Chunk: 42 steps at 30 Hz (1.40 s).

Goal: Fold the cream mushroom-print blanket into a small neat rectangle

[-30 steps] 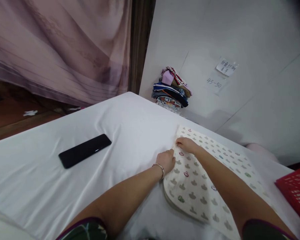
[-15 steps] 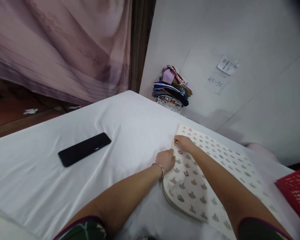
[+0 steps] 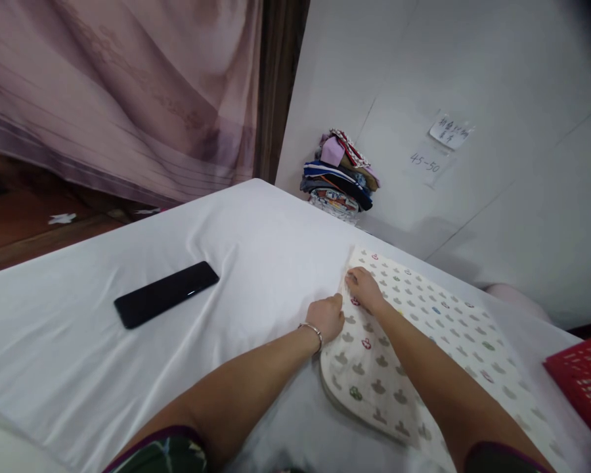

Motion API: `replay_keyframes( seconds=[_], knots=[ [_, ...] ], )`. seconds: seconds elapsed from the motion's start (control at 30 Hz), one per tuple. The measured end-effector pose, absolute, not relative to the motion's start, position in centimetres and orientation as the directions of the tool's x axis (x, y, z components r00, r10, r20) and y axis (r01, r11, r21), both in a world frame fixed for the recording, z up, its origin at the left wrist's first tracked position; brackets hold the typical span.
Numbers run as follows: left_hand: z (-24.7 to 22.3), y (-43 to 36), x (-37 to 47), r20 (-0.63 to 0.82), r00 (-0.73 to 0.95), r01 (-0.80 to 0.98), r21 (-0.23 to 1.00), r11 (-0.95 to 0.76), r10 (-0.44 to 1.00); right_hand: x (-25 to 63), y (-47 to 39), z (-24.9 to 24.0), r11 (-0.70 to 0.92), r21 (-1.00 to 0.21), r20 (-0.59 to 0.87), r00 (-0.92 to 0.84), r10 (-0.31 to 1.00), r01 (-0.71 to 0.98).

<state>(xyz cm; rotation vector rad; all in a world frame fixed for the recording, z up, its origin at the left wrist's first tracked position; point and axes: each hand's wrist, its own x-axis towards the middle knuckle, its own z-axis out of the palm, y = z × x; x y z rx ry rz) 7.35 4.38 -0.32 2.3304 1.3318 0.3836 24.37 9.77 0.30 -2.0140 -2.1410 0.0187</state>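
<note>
A cream cloth [image 3: 381,387] with small grey, red, green and blue prints lies folded in layers on the white-covered table [image 3: 270,223]. Its near left corner is rounded, and the layers show along that edge. My left hand [image 3: 326,318], with a bracelet at the wrist, is closed on the cloth's left edge. Just beyond it, my right hand [image 3: 364,288] has its bent fingers at the same edge, closer to the far corner. Its fingertips are partly hidden, but they look pinched on the cloth. My right forearm passes over the cloth.
A black phone [image 3: 167,294] lies on the table at the left. Against the wall stands a stack of folded clothes [image 3: 339,174]. A red basket [image 3: 584,381] is at the right edge. A pink curtain [image 3: 128,92] hangs at the back left.
My right hand has shifted slightly right, and its fingers look looser at the edge. My left hand stays in place. The cloth has barely moved.
</note>
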Motion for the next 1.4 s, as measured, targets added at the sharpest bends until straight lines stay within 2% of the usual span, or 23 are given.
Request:
replay_keyframes(
  seconds=[0.3, 0.53, 0.83, 1.03, 1.4],
  knots=[
    [-0.3, 4.5, 7.3, 0.009, 0.519, 0.749, 0.476, -0.460, 0.855, 24.0, 8.6, -0.5, 0.061, -0.166, 0.180, -0.031, 0.983, 0.984],
    [-0.6, 4.6, 7.4, 0.057, 0.512, 0.745, 0.466, -0.477, 0.857, 22.9, 4.7, -1.1, 0.215, -0.179, 0.217, -0.174, 0.960, 0.960],
    [0.0, 4.7, 7.3, -0.033, 0.496, 0.781, 0.453, -0.429, 0.868, 22.0, 0.2, 0.5, 0.111, -0.224, 0.121, -0.085, 0.989, 0.968],
    [-0.1, 5.1, 7.7, -0.059, 0.471, 0.771, 0.512, -0.378, 0.880, 20.2, -8.9, 0.1, 0.075, -0.324, 0.002, -0.078, 0.997, 0.943],
    [0.7, 6.1, 5.2, -0.092, 0.493, 0.648, 0.702, -0.295, 0.865, 18.4, -11.2, -0.9, 0.074, -0.281, 0.056, -0.061, 0.997, 0.957]
  ],
)
